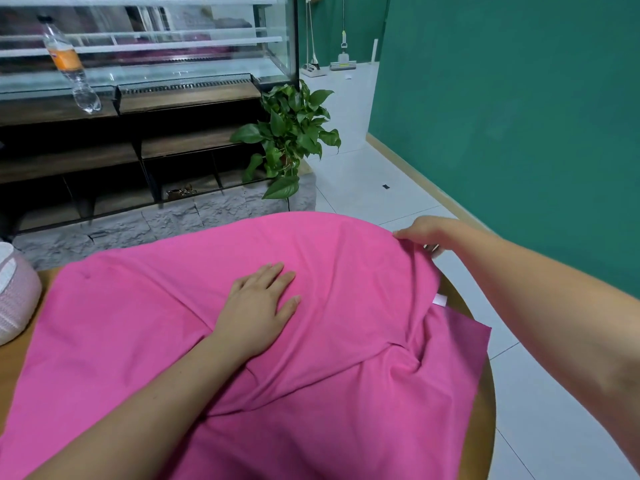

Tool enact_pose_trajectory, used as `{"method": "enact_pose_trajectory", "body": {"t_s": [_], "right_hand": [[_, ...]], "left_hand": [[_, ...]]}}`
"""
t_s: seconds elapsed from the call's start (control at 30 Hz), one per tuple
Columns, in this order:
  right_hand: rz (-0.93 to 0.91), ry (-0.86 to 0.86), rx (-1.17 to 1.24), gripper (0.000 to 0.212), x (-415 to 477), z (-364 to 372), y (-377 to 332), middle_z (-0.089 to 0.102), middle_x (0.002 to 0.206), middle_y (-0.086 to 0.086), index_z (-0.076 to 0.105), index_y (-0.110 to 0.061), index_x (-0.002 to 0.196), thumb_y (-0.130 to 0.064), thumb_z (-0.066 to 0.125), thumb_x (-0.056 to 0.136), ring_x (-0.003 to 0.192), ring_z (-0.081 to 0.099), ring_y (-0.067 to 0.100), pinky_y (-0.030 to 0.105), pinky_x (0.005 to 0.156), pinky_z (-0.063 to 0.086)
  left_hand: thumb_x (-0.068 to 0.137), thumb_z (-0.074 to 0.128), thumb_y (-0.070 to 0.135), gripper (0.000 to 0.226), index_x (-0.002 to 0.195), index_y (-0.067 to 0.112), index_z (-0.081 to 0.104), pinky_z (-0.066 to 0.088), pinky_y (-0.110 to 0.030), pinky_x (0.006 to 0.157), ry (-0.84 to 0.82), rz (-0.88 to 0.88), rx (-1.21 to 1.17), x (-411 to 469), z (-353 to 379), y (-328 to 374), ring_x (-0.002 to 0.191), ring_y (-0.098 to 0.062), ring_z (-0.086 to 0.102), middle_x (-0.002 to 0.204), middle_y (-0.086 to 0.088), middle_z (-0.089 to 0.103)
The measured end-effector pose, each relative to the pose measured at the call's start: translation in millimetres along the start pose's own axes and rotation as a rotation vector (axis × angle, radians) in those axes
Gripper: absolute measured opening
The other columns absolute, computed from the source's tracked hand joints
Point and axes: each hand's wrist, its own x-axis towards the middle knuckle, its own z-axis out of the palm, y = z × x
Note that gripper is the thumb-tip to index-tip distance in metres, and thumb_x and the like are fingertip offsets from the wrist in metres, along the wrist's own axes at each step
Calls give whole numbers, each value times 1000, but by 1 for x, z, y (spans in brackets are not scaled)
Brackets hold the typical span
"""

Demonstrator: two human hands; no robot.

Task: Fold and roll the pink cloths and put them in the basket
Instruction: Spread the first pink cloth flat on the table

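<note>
Pink cloth [138,323], a bright even pink, lies spread over nearly the whole round wooden surface [483,427], reaching from the left edge across to the right edge and running off the near side of the view. Its far edge forms a smooth curve that hangs past the far edge of the surface. It is not flat: long creases fan out from the middle, and near the right edge the fabric bunches into a deep pucker where one layer lies over another. A small white tag [440,300] shows at that fold. The left hand [259,306] rests palm down on the middle of the cloth, fingers straight and slightly spread, pressing the fabric. The right hand [426,233] is at the far right edge of the surface, its fingers curled over the cloth's border and pinching it, lifting that edge a little. A pale knitted basket [14,296] stands at the left edge of the surface, just beside the cloth.
</note>
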Motion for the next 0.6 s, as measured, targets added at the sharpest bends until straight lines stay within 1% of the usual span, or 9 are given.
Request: {"method": "enact_pose_trajectory", "body": {"t_s": [0.07,0.13,0.17,0.2,0.27,0.33,0.43,0.47,0.6], "right_hand": [[-34,-28,138,45,-5,2,16,71,114,9,68,-10,112,-53,62,102,100,69,28,36,79,59],[-106,0,218,39,-20,6,30,71,116,11,68,-8,110,-46,66,102,96,69,24,35,75,58],[-136,37,244,40,-28,9,36,70,118,11,67,-9,113,-46,69,99,98,68,24,38,80,59],[-154,74,252,48,-36,12,43,68,122,9,65,-10,121,-50,73,95,103,68,26,42,89,59],[-178,147,211,74,-57,16,57,65,126,6,53,-18,142,-61,77,87,112,65,27,45,102,53],[-229,203,163,83,-81,21,69,67,121,5,45,-19,148,-64,76,86,108,66,26,43,97,53],[-290,210,93,70,-118,25,85,71,102,1,46,-22,139,-60,76,88,94,67,18,36,77,51],[-301,184,60,66,-129,26,89,72,98,0,47,-25,135,-58,78,87,92,67,17,34,74,50],[-291,67,-37,61,-152,29,104,72,103,-2,48,-34,129,-46,86,83,93,68,16,33,73,53]], "left_hand": [[99,21,66,71,156,33,45,27,-42,121,3,-5,12,-2,-1,0,156,-16,30,168,6,36],[99,24,64,69,153,31,50,31,-43,119,15,-1,8,-7,-3,3,153,-18,35,165,5,41],[99,26,63,67,152,30,52,33,-43,117,26,3,7,-10,-4,5,151,-18,38,163,5,43],[100,28,62,65,150,30,54,35,-43,115,36,8,8,-14,-4,6,149,-18,40,162,5,46],[100,30,61,62,147,30,56,37,-42,113,47,20,5,-22,-5,10,145,-17,44,158,6,49],[101,31,61,60,144,30,58,39,-42,111,54,27,7,-31,-7,14,143,-17,47,155,6,52],[101,30,61,60,143,30,59,40,-42,110,54,39,1,-43,-12,19,140,-17,49,153,6,54],[102,29,61,60,143,30,59,40,-42,110,55,43,-1,-47,-13,21,140,-17,49,152,6,55],[103,29,63,60,145,31,57,38,-42,111,50,50,4,-61,-17,30,141,-16,48,153,7,54]]}}
